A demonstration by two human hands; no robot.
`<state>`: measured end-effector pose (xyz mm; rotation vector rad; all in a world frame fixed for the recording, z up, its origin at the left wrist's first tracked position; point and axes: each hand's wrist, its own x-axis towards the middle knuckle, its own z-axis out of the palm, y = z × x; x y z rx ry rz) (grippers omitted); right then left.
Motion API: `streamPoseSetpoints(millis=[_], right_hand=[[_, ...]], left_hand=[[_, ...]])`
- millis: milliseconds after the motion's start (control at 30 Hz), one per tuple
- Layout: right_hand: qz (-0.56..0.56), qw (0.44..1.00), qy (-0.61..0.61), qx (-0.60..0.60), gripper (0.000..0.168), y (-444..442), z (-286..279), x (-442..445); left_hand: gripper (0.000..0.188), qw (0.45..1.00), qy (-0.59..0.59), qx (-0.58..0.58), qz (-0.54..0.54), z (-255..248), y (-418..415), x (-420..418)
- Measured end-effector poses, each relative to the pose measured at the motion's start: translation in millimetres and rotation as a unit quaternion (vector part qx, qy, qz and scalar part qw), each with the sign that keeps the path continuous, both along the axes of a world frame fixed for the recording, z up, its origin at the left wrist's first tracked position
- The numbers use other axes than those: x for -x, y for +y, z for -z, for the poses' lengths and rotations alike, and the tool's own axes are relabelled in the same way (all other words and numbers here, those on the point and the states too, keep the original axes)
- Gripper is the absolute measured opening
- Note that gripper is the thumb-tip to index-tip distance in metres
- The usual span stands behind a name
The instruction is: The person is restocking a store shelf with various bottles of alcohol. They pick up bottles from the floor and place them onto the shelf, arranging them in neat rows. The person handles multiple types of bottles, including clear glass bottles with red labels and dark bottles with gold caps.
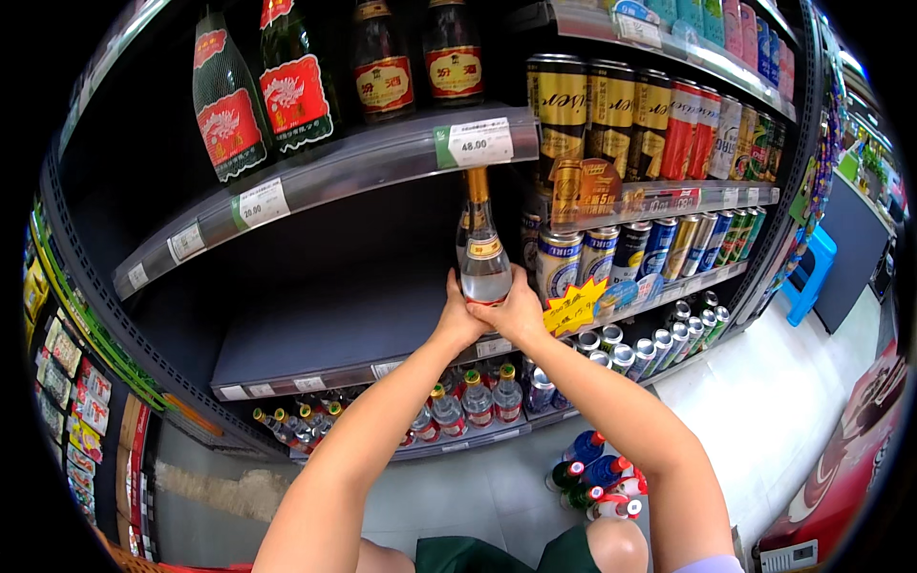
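A clear glass liquor bottle [486, 276] with a gold neck stands upright at the right end of the middle shelf [315, 336]. Around its lower part are both of my hands: my left hand [458, 315] on its left side, my right hand [517, 304] on its right. My fingers partly cover its red label. Part of a second bottle [462, 223] shows close behind it. The gold cap reaches up near the edge of the upper shelf [372, 161]. Whether the bottle's base rests on the shelf is hidden by my hands.
Dark glass bottles [383, 71] line the upper shelf. Beer cans [559, 261] stand right of my hands, behind a yellow price sign [575, 306]. Small clear bottles [476, 401] fill the bottom shelf. Several bottles [598, 473] are on the floor by my knee. A blue stool [813, 268] is farther right.
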<state>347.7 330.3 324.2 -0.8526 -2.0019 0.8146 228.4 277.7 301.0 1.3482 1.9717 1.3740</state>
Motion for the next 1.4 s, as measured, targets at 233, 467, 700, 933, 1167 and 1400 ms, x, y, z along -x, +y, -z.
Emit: streamPoseSetpoints(millis=[233,467,700,933,1167,1400], right_hand=[[0.006,0.998,-0.068,0.017,0.089,3,-16,-5],[-0.005,1.000,0.000,0.007,0.099,-15,-7,-9],[-0.086,0.977,0.105,-0.166,0.084,-59,-27,-45],[-0.213,0.902,0.257,-0.273,0.061,-58,-139,-44],[-0.115,0.906,0.345,-0.215,0.055,-8,-259,13],[0.056,0.955,0.260,-0.129,0.079,56,-301,71]], left_hand=[[0.130,0.989,-0.066,-0.024,0.133,-4,7,15],[0.124,0.983,-0.095,-0.049,0.148,-3,-14,16],[0.084,0.994,0.019,-0.076,0.075,-63,-94,-5],[0.047,0.938,0.094,-0.298,0.150,-196,-107,-27],[0.053,0.905,0.081,-0.418,0.000,-296,-20,-2],[0.079,0.933,0.109,-0.342,0.014,-305,18,33]])
